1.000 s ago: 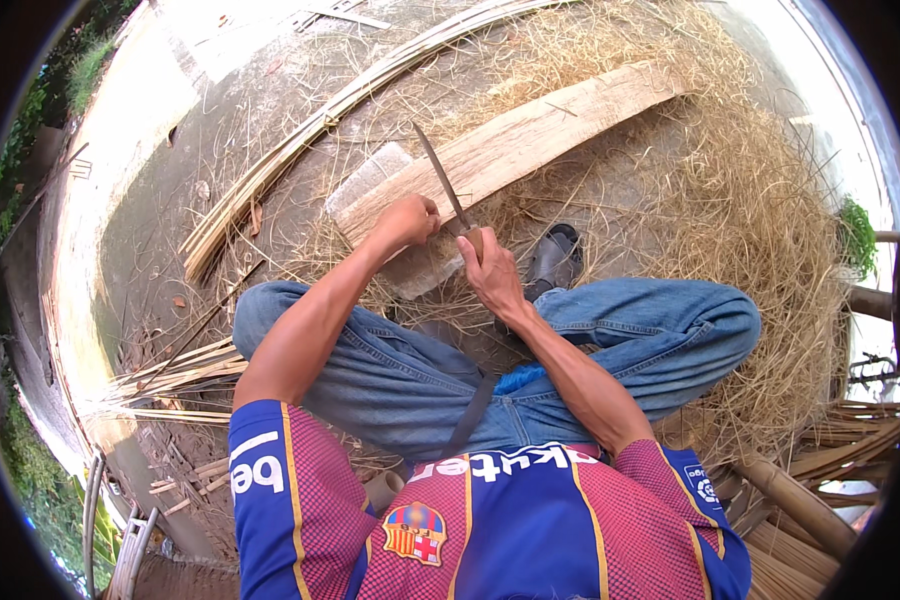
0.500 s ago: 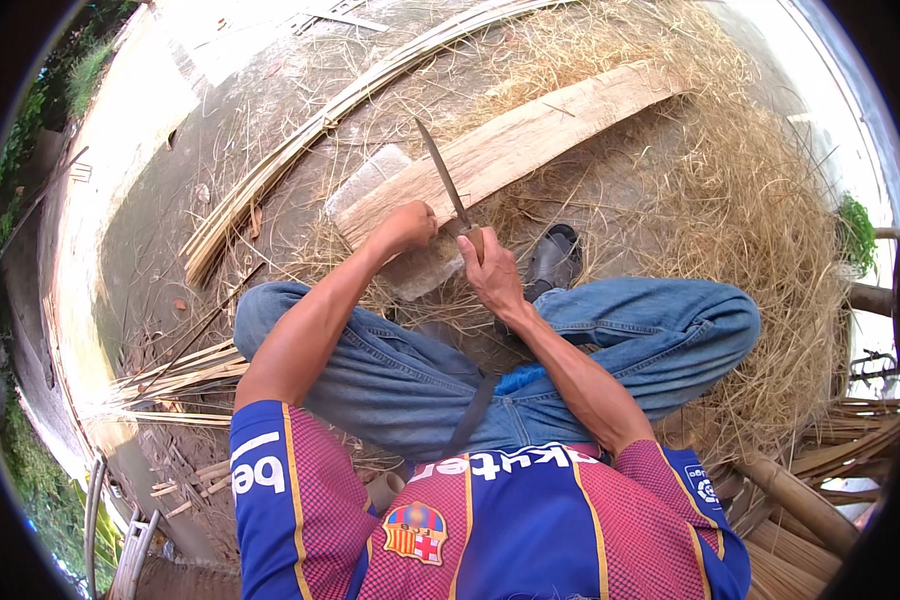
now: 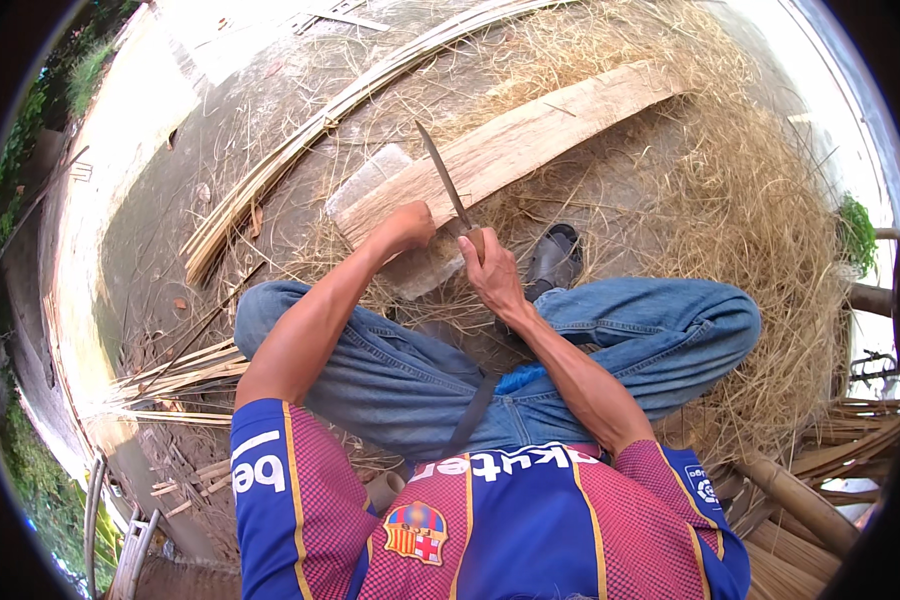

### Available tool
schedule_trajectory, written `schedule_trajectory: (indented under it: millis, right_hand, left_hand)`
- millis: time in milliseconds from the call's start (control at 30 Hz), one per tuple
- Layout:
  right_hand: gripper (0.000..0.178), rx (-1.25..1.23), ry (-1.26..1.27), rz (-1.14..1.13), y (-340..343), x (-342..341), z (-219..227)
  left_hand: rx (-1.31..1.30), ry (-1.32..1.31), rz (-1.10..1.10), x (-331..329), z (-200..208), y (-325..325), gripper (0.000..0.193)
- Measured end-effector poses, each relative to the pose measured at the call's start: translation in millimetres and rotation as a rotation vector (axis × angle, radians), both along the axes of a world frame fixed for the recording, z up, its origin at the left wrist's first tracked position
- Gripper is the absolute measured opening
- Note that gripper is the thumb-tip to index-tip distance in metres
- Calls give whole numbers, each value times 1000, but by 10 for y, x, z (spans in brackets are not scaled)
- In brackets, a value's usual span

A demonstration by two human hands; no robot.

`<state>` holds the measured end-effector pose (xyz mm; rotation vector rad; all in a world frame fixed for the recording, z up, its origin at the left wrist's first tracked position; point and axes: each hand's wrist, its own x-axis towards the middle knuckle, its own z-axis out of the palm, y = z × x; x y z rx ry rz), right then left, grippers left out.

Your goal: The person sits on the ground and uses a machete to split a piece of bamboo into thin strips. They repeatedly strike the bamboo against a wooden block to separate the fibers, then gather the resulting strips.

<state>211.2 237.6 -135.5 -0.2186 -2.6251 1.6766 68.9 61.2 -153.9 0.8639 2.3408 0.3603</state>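
Observation:
A long-bladed knife (image 3: pixel 442 172) points up and away from me, its wooden handle wrapped by the fingers of my right hand (image 3: pixel 492 275). To its left, my left hand (image 3: pixel 410 226) is closed at the near end of a wooden plank (image 3: pixel 530 140). What those fingers hold, if anything, is hidden. The plank runs from there to the upper right, and the knife blade crosses in front of it. Under its near end lies a pale flat block (image 3: pixel 370 178).
A bundle of long split strips (image 3: pixel 300 145) curves along the floor beyond the plank. Fibrous shavings (image 3: pixel 760 230) heap up on the right. More strips (image 3: pixel 185 385) lie by my left knee. A bamboo pole (image 3: pixel 795 505) is at the lower right. My dark shoe (image 3: pixel 555 258) rests beside the plank.
My left hand has turned slightly at the plank's near end, its fingers now less visible. My right hand and the knife have hardly moved.

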Motion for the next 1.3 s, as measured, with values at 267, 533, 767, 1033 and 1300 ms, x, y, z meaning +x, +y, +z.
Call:
schedule_trajectory:
  millis: [267, 533, 767, 1033, 1300]
  right_hand:
    - [36, 159, -163, 82, 5, -7, -172]
    - [36, 12, -27, 7, -7, 18, -74]
    - [36, 158, -126, 88, -21, 13, -162]
    - [36, 18, -68, 27, 17, 37, -63]
    - [36, 158, -143, 85, -30, 2, -172]
  left_hand:
    - [-44, -259, 457, 19, 331, 55, 21]
    - [4, -7, 69, 29, 163, 22, 21]
    - [-92, -140, 102, -76, -106, -17, 15]
    - [31, -155, 228, -46, 10, 18, 10]
    - [10, 168, -182, -67, -81, -52, 18]
